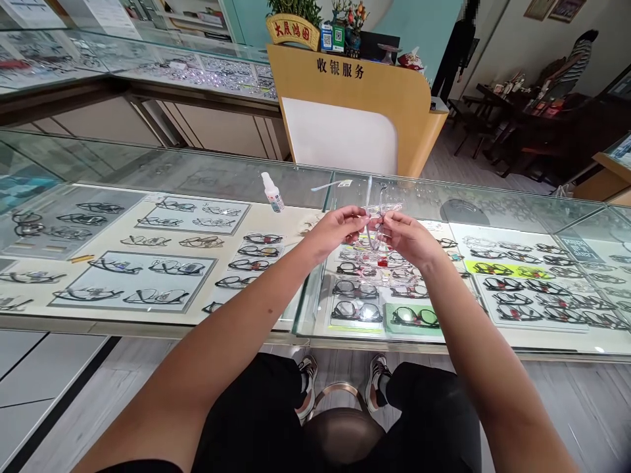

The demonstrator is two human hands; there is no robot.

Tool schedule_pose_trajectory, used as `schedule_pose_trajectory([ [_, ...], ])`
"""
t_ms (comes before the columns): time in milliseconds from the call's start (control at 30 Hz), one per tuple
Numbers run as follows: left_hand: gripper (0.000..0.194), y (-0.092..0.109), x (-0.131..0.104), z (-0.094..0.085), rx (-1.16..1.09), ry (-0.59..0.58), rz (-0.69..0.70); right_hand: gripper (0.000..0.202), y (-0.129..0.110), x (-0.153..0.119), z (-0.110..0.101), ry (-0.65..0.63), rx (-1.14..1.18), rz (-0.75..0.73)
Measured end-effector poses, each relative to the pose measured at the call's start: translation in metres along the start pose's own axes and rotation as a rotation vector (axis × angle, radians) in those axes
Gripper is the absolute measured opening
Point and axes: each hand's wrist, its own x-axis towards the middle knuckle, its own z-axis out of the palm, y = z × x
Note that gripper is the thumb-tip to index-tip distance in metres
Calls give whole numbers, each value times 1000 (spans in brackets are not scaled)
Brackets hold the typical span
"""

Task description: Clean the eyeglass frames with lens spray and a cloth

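Note:
Above the glass display counter, both hands hold a pair of clear-framed eyeglasses between them. My left hand pinches the left side of the frame, its fingers pressed together. My right hand grips the other side with thumb and fingers. One temple of the glasses points up, away from me. Behind my left hand, a thin light-coloured strip or temple piece lies on the glass. A white spray bottle with a printed label is on the counter to the left.
Rows of eyeglasses fill the case under the glass on both sides. Beyond is a wooden cashier desk with plants and signs. Two people are in the background at the right. A round stool is between my legs.

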Motion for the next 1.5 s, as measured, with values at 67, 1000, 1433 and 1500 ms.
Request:
schedule_pose_trajectory([
  [67,28,1,0,0,-2,6,4,33,-1,-1,1,1,-1,-6],
  [1000,29,8,5,-9,-394,47,-171,37,-5,0,-1,123,70,-216],
  [1433,27,17,-1,-17,251,458,244,37,-26,-15,-8,261,20,-346],
  [1500,20,21,-1,-26,331,726,482,36,-32,-19,-10,299,-18,-374],
])
